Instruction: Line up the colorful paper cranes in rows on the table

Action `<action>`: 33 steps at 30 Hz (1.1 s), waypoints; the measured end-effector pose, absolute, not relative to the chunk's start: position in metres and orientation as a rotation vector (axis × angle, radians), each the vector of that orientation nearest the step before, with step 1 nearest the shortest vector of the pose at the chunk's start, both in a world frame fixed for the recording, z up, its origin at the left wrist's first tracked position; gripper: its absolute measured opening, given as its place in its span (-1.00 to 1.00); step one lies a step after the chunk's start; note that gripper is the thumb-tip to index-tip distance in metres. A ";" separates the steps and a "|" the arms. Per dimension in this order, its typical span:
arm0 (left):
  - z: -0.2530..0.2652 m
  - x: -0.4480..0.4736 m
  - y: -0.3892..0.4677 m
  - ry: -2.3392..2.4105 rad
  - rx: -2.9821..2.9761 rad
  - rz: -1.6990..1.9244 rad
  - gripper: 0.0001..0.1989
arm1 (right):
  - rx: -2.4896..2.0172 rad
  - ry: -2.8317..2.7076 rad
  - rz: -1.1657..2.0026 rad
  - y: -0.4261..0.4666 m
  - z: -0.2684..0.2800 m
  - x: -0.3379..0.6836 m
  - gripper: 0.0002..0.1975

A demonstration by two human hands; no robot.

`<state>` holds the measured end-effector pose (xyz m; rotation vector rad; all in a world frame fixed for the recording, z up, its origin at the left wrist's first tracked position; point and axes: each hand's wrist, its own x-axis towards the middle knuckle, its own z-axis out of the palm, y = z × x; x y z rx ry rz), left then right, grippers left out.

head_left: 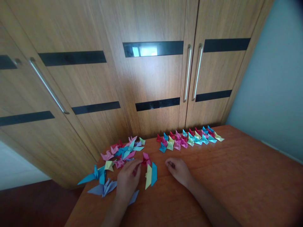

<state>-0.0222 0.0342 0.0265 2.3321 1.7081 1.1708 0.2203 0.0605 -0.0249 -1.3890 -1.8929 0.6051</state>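
Note:
My left hand (129, 176) is closed, thumb and fingertips pinched at the edge of a crimson origami paper piece (146, 159). Part of that piece may be hidden behind the fingers. Just right of this hand, a yellow folded paper strip (148, 177) and a blue folded paper strip (154, 174) lie side by side. My right hand (179, 171) rests over the table with its fingers curled in, and nothing shows in it. Left of my left hand sit a blue paper crane (96, 174) and a purple paper crane (104, 189).
A heap of mixed origami pieces (129, 149) lies at the table's back left. Rows of small colourful folded pieces (184, 138) stand along the back. A purple paper tip (134, 197) shows beside my left forearm. Behind the brown table (236, 176) rises a wooden wardrobe (156, 78).

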 end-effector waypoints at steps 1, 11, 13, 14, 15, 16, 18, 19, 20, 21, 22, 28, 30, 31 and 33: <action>0.025 -0.022 0.035 1.659 2.211 1.230 -0.81 | -1.358 -1.869 0.637 0.059 -0.024 0.220 -0.79; 0.009 0.004 0.028 1.325 1.579 1.254 -0.81 | -1.045 -1.726 0.933 0.041 -0.009 0.202 -0.77; 0.006 0.008 0.027 1.304 1.584 1.252 -0.82 | -1.044 -1.735 0.902 0.041 -0.009 0.201 -0.81; 0.004 0.010 0.027 1.304 1.586 1.246 -0.82 | -1.049 -1.741 0.880 0.041 -0.009 0.201 -0.83; 0.003 0.011 0.026 1.306 1.587 1.239 -0.81 | -1.053 -1.747 0.860 0.041 -0.009 0.201 -0.84; 0.001 0.012 0.026 1.305 1.587 1.232 -0.81 | -1.057 -1.751 0.846 0.042 -0.009 0.201 -0.85; -0.003 0.013 0.026 1.298 1.592 1.219 -0.80 | -1.062 -1.764 0.829 0.042 -0.010 0.202 -0.85; -0.004 0.013 0.026 1.296 1.601 1.212 -0.81 | -1.065 -1.774 0.821 0.042 -0.009 0.203 -0.84; -0.006 0.014 0.026 1.300 1.612 1.209 -0.82 | -1.068 -1.785 0.813 0.042 -0.008 0.203 -0.84; -0.006 0.014 0.026 1.306 1.625 1.203 -0.83 | -1.071 -1.798 0.804 0.042 -0.007 0.204 -0.84; -0.006 0.014 0.026 1.313 1.639 1.196 -0.84 | -1.074 -1.810 0.799 0.042 -0.006 0.205 -0.83; 0.005 0.020 0.021 1.357 1.732 1.169 -0.86 | -1.097 -1.811 0.840 0.042 0.000 0.212 -0.79; 0.007 0.021 0.020 1.355 1.758 1.163 -0.86 | -1.102 -1.824 0.823 0.043 0.000 0.214 -0.79; 0.007 0.021 0.020 1.355 1.761 1.161 -0.86 | -1.105 -1.828 0.811 0.043 -0.001 0.216 -0.79; 0.005 0.020 0.021 1.354 1.745 1.161 -0.84 | -1.111 -1.811 0.783 0.046 -0.002 0.222 -0.78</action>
